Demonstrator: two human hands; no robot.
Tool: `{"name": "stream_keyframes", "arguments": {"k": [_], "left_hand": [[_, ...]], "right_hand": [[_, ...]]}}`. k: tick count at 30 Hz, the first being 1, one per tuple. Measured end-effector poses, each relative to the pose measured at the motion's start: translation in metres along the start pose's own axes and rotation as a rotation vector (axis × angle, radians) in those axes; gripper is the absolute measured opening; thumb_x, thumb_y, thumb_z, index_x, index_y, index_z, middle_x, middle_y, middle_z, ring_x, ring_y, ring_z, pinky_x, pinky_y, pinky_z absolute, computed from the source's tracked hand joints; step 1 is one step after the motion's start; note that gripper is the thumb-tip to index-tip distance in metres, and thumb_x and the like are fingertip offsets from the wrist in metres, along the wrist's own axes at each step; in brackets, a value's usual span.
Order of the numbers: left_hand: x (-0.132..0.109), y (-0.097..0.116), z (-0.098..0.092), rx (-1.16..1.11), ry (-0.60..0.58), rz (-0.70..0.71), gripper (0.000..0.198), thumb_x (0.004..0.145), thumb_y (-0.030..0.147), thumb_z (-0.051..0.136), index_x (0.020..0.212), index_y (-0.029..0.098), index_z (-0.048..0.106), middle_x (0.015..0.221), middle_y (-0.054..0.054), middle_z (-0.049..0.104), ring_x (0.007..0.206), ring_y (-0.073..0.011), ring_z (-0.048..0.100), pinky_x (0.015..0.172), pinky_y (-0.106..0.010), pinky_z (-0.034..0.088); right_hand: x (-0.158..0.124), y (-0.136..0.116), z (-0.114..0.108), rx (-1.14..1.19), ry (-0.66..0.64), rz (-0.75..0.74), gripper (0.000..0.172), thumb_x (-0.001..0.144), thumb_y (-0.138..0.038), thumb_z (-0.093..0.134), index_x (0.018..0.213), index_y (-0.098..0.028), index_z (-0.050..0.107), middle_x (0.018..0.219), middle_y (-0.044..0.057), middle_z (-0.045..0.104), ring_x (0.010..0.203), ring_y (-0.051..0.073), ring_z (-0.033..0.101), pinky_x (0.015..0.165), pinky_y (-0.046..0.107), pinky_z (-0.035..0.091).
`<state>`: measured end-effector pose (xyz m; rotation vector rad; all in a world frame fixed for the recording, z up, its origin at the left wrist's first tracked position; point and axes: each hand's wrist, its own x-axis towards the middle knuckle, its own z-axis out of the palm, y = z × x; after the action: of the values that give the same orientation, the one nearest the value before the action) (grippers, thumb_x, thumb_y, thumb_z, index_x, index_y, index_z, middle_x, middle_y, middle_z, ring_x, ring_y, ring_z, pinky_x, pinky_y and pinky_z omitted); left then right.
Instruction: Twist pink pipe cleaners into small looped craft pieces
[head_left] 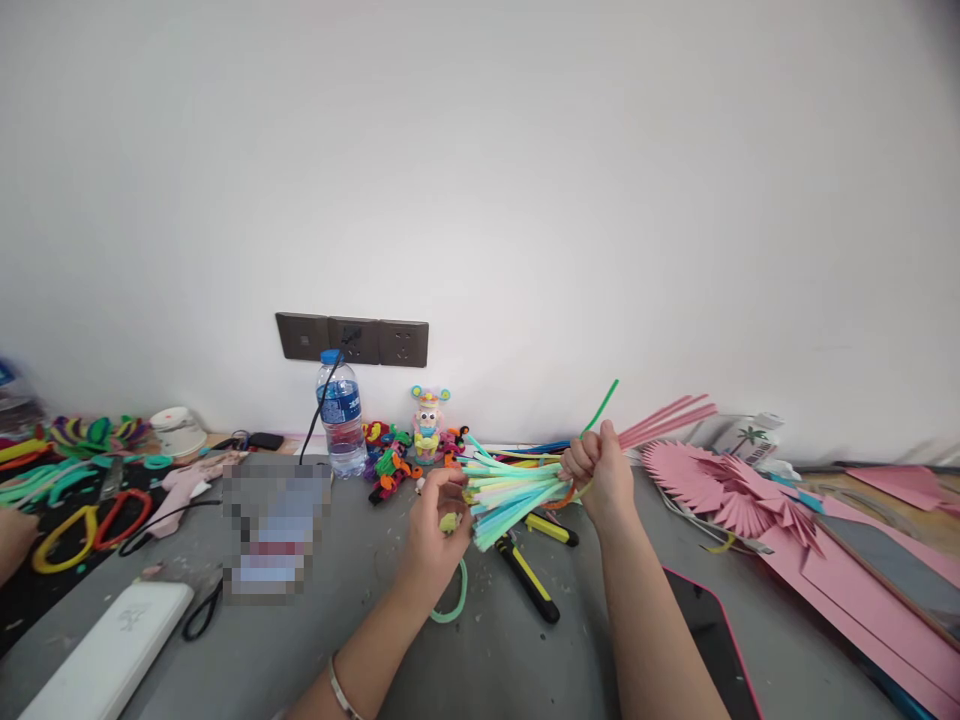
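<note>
A bundle of pastel pipe cleaners (499,497) is held above the grey table, its blue, green, yellow and white ends pointing left. My right hand (600,470) is closed around the bundle, and pink lengths (667,420) and one green length (601,405) stick out beyond the fist. At the left ends, my left hand (436,525) curls its fingers and thumb against the tips; part of its grip is hidden. Below the bundle lie black-and-yellow handled pliers (529,578). A pale green loop (452,600) rests near my left wrist.
Behind stand a water bottle (341,420) and a clay figure (427,425) beside colourful fuzzy pieces (390,470). Scissors (97,530), a white power bank (112,650) and a blurred phone (274,530) lie left. Folded pink paper (720,490) and a dark tablet (709,630) lie right. Another person's hand (13,540) shows far left.
</note>
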<state>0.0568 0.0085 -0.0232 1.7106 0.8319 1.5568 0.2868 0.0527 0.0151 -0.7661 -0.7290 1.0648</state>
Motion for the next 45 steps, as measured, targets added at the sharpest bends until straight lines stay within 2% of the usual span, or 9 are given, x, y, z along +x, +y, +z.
{"name": "stream_keyframes", "arguments": {"k": [5, 13, 18, 24, 27, 30, 32, 41, 45], "left_hand": [[0.0, -0.002, 0.001, -0.035, 0.0, -0.102, 0.024, 0.075, 0.014, 0.06, 0.097, 0.021, 0.052, 0.09, -0.004, 0.062, 0.072, -0.0135, 0.064, 0.071, -0.028, 0.055], [0.012, -0.023, -0.005, -0.144, 0.18, -0.294, 0.016, 0.072, 0.018, 0.06, 0.087, 0.019, 0.055, 0.092, -0.007, 0.067, 0.091, -0.0207, 0.067, 0.076, -0.031, 0.055], [0.018, -0.038, -0.016, -0.099, 0.263, -0.322, 0.015, 0.078, 0.026, 0.06, 0.091, 0.019, 0.057, 0.094, -0.008, 0.068, 0.091, -0.0217, 0.067, 0.076, -0.033, 0.054], [0.022, -0.033, -0.026, -0.031, 0.334, -0.27, 0.016, 0.088, 0.036, 0.05, 0.091, 0.02, 0.055, 0.095, -0.007, 0.065, 0.092, -0.0206, 0.064, 0.078, -0.032, 0.051], [0.021, -0.022, -0.027, 0.051, 0.297, -0.175, 0.016, 0.09, 0.035, 0.049, 0.096, 0.021, 0.057, 0.101, -0.006, 0.063, 0.096, -0.0199, 0.06, 0.082, -0.031, 0.048], [0.018, -0.01, -0.024, 0.273, 0.134, 0.067, 0.014, 0.091, 0.027, 0.049, 0.1, 0.021, 0.057, 0.1, -0.007, 0.062, 0.095, -0.02, 0.059, 0.081, -0.031, 0.047], [0.016, -0.006, -0.02, 0.341, 0.032, 0.133, 0.011, 0.09, 0.023, 0.048, 0.097, 0.021, 0.056, 0.096, -0.006, 0.063, 0.091, -0.0193, 0.06, 0.078, -0.031, 0.048], [0.019, -0.017, -0.018, 0.455, -0.103, 0.142, 0.007, 0.085, 0.017, 0.054, 0.088, 0.02, 0.06, 0.088, -0.005, 0.067, 0.087, -0.0215, 0.064, 0.078, -0.034, 0.05], [0.018, -0.02, -0.017, 0.413, -0.07, 0.037, 0.017, 0.082, 0.019, 0.058, 0.098, 0.021, 0.06, 0.091, -0.005, 0.069, 0.089, -0.0223, 0.065, 0.081, -0.035, 0.05]], "right_hand": [[0.001, 0.002, -0.001, -0.044, -0.035, -0.037, 0.061, 0.087, -0.061, 0.047, 0.045, -0.022, 0.026, 0.038, -0.01, 0.02, 0.031, 0.008, 0.02, 0.033, 0.023, 0.031], [-0.003, 0.019, 0.014, -0.386, -0.146, -0.178, 0.055, 0.078, -0.059, 0.061, 0.047, -0.022, 0.035, 0.043, -0.008, 0.027, 0.04, 0.008, 0.023, 0.038, 0.024, 0.02], [-0.009, 0.022, 0.022, -0.546, -0.243, -0.149, 0.034, 0.067, -0.043, 0.078, 0.058, -0.018, 0.056, 0.051, -0.006, 0.04, 0.049, 0.01, 0.03, 0.045, 0.024, 0.022], [-0.01, 0.022, 0.021, -0.63, -0.402, -0.054, 0.027, 0.064, -0.037, 0.079, 0.067, -0.018, 0.06, 0.057, -0.005, 0.047, 0.053, 0.011, 0.037, 0.048, 0.022, 0.026], [-0.009, 0.023, 0.017, -0.698, -0.494, -0.045, 0.026, 0.067, -0.037, 0.077, 0.079, -0.019, 0.062, 0.059, -0.006, 0.045, 0.055, 0.012, 0.037, 0.051, 0.022, 0.027], [-0.008, 0.024, 0.013, -0.788, -0.527, -0.068, 0.024, 0.072, -0.037, 0.074, 0.086, -0.02, 0.064, 0.059, -0.007, 0.038, 0.056, 0.012, 0.034, 0.053, 0.022, 0.025], [-0.008, 0.025, 0.012, -0.802, -0.531, -0.066, 0.023, 0.076, -0.038, 0.071, 0.087, -0.02, 0.064, 0.058, -0.007, 0.036, 0.056, 0.012, 0.033, 0.053, 0.023, 0.024], [-0.007, 0.024, 0.012, -0.793, -0.568, -0.065, 0.028, 0.085, -0.047, 0.058, 0.083, -0.019, 0.063, 0.064, -0.003, 0.05, 0.06, 0.014, 0.043, 0.057, 0.024, 0.033], [-0.009, 0.019, 0.013, -0.881, -0.576, -0.039, 0.036, 0.087, -0.049, 0.052, 0.075, -0.017, 0.064, 0.068, 0.0, 0.058, 0.066, 0.017, 0.051, 0.062, 0.026, 0.038]]}}
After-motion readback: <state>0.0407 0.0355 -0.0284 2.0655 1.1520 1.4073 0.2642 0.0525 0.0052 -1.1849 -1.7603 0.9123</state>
